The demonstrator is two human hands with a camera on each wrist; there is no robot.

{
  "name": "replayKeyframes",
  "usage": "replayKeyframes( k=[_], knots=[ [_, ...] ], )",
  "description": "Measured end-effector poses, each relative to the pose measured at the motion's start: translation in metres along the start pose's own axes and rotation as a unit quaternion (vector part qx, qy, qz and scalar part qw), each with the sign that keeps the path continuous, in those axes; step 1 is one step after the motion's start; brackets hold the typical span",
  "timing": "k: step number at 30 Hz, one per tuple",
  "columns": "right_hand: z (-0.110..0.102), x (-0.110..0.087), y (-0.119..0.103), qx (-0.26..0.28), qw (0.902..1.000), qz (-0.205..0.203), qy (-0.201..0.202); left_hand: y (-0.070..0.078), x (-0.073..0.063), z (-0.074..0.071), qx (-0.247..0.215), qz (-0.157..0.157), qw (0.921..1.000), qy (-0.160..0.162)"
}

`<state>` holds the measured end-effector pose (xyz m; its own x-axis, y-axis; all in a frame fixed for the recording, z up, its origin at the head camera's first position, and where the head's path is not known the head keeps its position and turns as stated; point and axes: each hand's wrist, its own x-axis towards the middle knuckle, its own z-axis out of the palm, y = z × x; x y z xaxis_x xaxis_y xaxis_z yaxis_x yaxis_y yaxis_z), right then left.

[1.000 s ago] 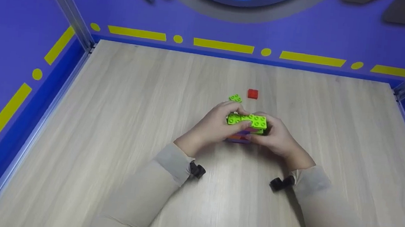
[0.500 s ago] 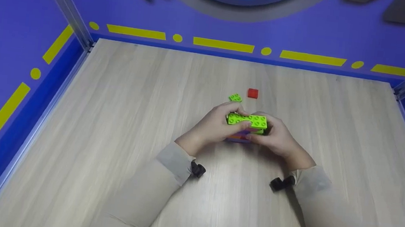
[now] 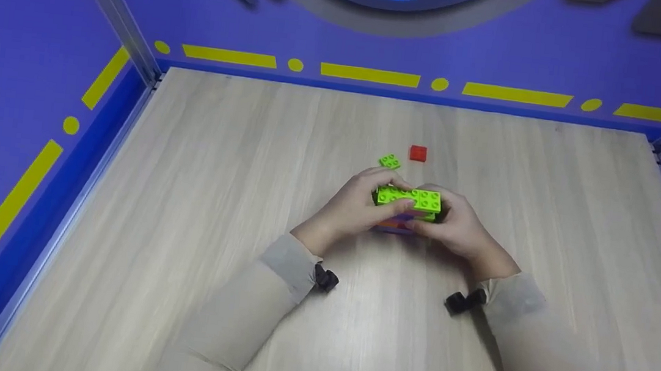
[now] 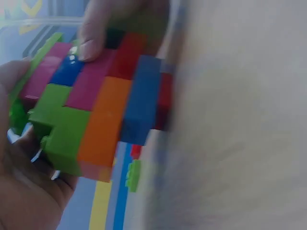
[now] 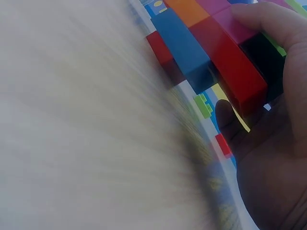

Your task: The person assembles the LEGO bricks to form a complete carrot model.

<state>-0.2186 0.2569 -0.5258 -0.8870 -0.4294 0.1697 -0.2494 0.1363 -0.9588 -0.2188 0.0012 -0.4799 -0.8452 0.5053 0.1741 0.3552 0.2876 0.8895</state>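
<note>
A stack of building bricks [image 3: 409, 199] stands between the two hands, topped by lime green with studs up. In the left wrist view the stack's layers [image 4: 103, 124] show green, magenta, blue, orange and red. My left hand [image 3: 353, 203] grips the stack's left side, its thumb lying across the front of the top green layer. From the right, my right hand [image 3: 458, 228] grips the other side, and its thumb presses a magenta brick [image 5: 235, 24] in the right wrist view. A black brick [image 5: 264, 60] is partly covered by this hand. The fingers behind the stack are mostly hidden.
Beyond the stack lie a small lime green brick [image 3: 389, 161] and a red brick [image 3: 418, 153], loose on the wood-grain table [image 3: 235, 157]. Blue-purple panels [image 3: 375, 49] with yellow marks border the table at the back and both sides.
The head view has shifted slightly, so everything sits a little further right in it. Both hands keep the same hold on the brick stack.
</note>
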Motion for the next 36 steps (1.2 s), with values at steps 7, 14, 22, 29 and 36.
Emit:
replayKeyframes(
  k=[7, 14, 22, 29, 36],
  knots=[
    [-0.001, -0.002, -0.001, -0.005, 1.0000, -0.002, 0.008, -0.006, 0.015, -0.018, -0.035, -0.029, 0.9985, 0.032],
    [-0.005, -0.005, -0.004, -0.030, 0.9975, 0.043, 0.047, -0.024, 0.044, -0.030, 0.048, -0.113, 0.9916, 0.041],
    [-0.002, -0.002, -0.001, -0.029, 0.9970, 0.055, 0.046, -0.039, 0.072, -0.026, 0.133, -0.188, 0.9731, 0.012],
    [0.002, -0.001, -0.001, -0.038, 0.9961, 0.058, 0.054, -0.039, 0.081, -0.022, 0.211, -0.211, 0.9540, -0.020],
    [0.003, -0.001, -0.003, -0.045, 0.9956, 0.066, 0.049, -0.040, 0.084, -0.023, 0.234, -0.202, 0.9507, -0.022]
  ],
)
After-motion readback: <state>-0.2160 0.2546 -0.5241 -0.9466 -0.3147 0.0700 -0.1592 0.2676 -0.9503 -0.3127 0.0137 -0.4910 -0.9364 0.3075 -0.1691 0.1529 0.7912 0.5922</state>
